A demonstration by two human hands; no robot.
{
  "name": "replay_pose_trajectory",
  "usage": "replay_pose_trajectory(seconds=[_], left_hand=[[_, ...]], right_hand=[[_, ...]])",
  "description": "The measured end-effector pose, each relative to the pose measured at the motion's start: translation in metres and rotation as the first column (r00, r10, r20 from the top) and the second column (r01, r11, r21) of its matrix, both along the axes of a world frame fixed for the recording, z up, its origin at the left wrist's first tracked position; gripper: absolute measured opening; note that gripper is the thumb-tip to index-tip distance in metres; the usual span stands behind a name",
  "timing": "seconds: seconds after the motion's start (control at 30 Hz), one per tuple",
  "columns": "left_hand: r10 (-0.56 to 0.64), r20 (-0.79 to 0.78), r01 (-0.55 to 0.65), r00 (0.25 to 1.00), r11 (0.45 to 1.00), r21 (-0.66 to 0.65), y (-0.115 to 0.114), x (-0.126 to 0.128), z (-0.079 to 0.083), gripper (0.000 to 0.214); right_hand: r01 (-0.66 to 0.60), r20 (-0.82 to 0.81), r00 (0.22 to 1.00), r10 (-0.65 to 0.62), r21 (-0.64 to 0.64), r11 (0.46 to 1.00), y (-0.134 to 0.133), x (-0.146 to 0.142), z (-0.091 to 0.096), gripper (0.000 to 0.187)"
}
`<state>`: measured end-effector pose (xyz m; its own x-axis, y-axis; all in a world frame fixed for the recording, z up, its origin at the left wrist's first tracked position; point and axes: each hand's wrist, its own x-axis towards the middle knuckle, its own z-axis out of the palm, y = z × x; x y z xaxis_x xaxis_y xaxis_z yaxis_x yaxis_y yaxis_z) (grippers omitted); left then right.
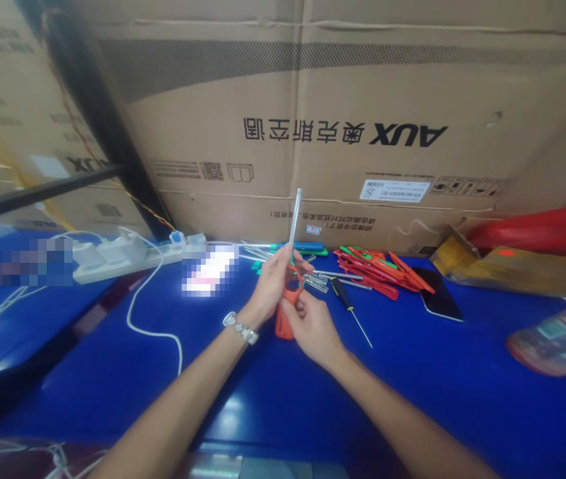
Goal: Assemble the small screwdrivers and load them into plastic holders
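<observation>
Above the blue table, an orange long-neck lighter (pixel 285 324) is held upright in front of me, its silver tube (pixel 295 216) pointing away. My left hand (pixel 271 286) is closed around the lighter where the tube meets the body. The fingers of my right hand (pixel 312 324) grip the orange body just below the trigger ring. Just beyond my hands lie several loose metal tubes (pixel 318 282). A screwdriver (pixel 342 295) with a black and yellow handle rests to the right. Behind it is a pile of red and orange plastic lighter parts (pixel 375 266).
A large cardboard box (pixel 203 133) stands along the table's back edge. At left are a white power strip (pixel 113 266) and its cable (pixel 136 319). To the right lie a black phone (pixel 437 296), an open carton (pixel 502 273) and a clear bottle (pixel 557 339).
</observation>
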<state>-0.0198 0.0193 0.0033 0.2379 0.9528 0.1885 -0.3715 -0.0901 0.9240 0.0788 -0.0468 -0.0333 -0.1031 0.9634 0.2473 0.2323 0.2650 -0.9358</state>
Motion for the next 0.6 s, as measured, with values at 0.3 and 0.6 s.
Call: replay_pose_trajectory(seconds=[0.3,0.6], left_hand=[[0.034,-0.292,-0.013,0.956,0.997,0.074,0.004,-0.034,-0.002,0.044],[0.626,-0.483,0.059,0.613,0.573,0.817,-0.036,-0.046,0.005,0.011]], right_hand=[[0.098,-0.036,0.995,-0.098,-0.007,0.995,0.004,0.017,0.011,0.034],[-0.148,-0.097,0.987,0.127,-0.267,0.952,0.0,0.061,0.024,0.048]])
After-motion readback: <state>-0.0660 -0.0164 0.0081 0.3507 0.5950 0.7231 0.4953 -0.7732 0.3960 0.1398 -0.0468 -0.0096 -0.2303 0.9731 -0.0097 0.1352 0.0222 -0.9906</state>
